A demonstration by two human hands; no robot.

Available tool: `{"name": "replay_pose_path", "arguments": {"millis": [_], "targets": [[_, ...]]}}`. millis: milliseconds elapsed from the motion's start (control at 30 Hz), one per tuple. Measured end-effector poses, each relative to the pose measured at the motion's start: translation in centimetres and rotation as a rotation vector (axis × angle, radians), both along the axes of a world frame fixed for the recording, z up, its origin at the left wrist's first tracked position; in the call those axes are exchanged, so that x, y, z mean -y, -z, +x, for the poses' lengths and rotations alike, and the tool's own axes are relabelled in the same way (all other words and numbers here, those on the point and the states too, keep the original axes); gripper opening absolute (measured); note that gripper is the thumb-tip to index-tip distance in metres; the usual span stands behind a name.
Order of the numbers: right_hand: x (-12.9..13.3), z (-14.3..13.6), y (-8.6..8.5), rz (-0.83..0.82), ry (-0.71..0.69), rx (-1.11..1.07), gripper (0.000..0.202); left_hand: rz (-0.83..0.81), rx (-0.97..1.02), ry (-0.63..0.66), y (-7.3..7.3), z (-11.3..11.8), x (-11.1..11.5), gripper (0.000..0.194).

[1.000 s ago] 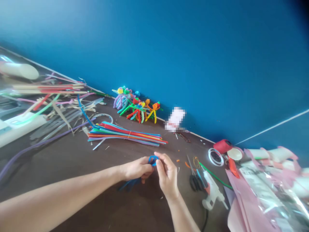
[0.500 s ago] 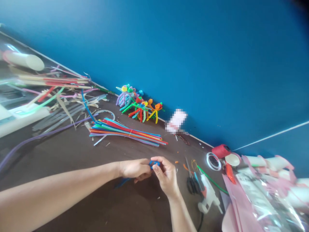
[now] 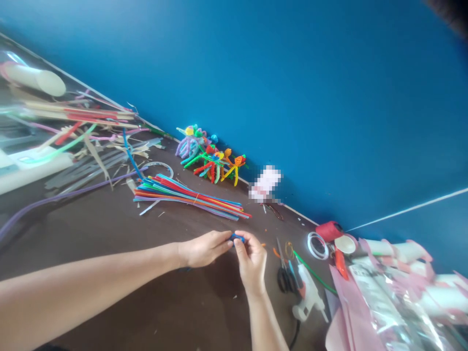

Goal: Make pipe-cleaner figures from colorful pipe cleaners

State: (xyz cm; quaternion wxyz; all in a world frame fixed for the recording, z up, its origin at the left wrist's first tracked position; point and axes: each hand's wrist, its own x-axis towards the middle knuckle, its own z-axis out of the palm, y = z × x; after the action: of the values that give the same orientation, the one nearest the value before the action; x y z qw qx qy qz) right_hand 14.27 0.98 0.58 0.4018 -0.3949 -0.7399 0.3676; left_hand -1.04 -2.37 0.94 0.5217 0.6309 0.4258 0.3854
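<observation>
A blue pipe cleaner [image 3: 237,238], bent into a small coil, is pinched between my two hands above the dark table. My left hand [image 3: 206,248] reaches in from the left with its fingertips closed on one side of the coil. From the right, my right hand [image 3: 251,258] grips the other side between thumb and forefinger. My fingers cover much of the coil. Just beyond my hands lies a tied bundle of colourful pipe cleaners [image 3: 193,197]. Several small pipe-cleaner figures [image 3: 212,156] stand against the blue wall.
Scissors [image 3: 283,273] and a white glue gun [image 3: 310,295] lie right of my hands. Farther right are a tape roll [image 3: 318,245], a red spool [image 3: 329,231] and pink wrapping paper [image 3: 353,312]. Sticks [image 3: 84,116] and plastic strips clutter the left side.
Both hands have risen slightly, and my left fingers have gone from curled to straighter around the blue coil. The blue tail below my left hand is now mostly hidden. The view has shifted slightly.
</observation>
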Motion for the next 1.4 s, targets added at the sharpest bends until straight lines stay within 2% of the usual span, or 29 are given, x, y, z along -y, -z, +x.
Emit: {"name": "replay_pose_path", "arguments": {"millis": [100, 167, 300, 400, 500, 567, 733, 867, 1067, 1233, 1400], "targets": [[0.2, -0.1, 0.1, 0.068, 0.038, 0.048, 0.02, 0.189, -0.22, -0.079, -0.3, 0.2, 0.3, 0.029], [0.3, -0.3, 0.2, 0.092, 0.062, 0.068, 0.02, 0.254, -0.3, -0.107, -0.4, 0.3, 0.5, 0.027], [0.5, -0.5, 0.1, 0.125, 0.086, 0.08, 0.02, 0.215, -0.314, -0.14, -0.3, 0.6, 0.5, 0.023], [0.5, -0.6, 0.0, 0.051, 0.067, 0.024, 0.024, -0.009, -0.1, -0.144, -0.2, 0.8, 0.3, 0.023], [0.4, -0.7, 0.1, -0.1, 0.023, -0.11, 0.032, -0.309, 0.311, -0.082, -0.1, 0.8, -0.2, 0.026], [0.3, -0.6, 0.2, -0.169, 0.01, -0.191, 0.034, -0.427, 0.508, -0.025, 0.0, 0.7, -0.4, 0.027], [-0.2, -0.5, 0.7, -0.284, 0.001, -0.279, 0.033, -0.552, 0.612, 0.073, 0.0, 0.2, -0.6, 0.028], [-0.4, -0.5, 1.0, -0.318, -0.016, -0.266, 0.032, -0.533, 0.597, 0.123, -0.1, 0.2, -0.4, 0.03], [0.0, -0.4, 0.3, -0.12, 0.011, -0.141, 0.029, -0.465, 0.558, 0.096, 0.0, 0.5, -0.2, 0.034], [0.3, -0.5, -0.5, -0.063, -0.009, -0.034, 0.025, -0.401, 0.536, 0.06, 0.2, 0.8, 0.0, 0.036], [0.5, -0.6, -0.5, 0.055, -0.001, 0.016, 0.025, -0.365, 0.482, 0.006, 0.1, 0.9, 0.1, 0.039]]}}
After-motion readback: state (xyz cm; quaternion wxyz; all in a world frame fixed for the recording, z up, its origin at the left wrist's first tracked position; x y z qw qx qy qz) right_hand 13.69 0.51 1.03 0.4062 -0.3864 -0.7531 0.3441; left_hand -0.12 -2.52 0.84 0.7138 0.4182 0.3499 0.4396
